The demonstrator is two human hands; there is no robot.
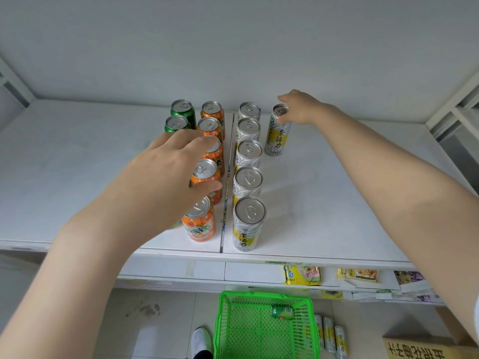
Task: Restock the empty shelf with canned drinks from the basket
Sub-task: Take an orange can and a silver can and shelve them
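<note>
Right hand gripped the tall yellow can by its top, just right of the tall-can row, at its back end. Left hand lay spread over the orange cans left of that row; grasp unclear. The can is probably stiff, slick and weighty; grip its upper wall.

Shelf — orange cans, silver-yellow cans, green cans, perhaps more hidden.

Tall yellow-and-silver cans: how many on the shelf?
6. Five cans stand in one column, front to back; the sixth can stands to its right near the back, its top held in the right grip. None looks hidden.
</note>
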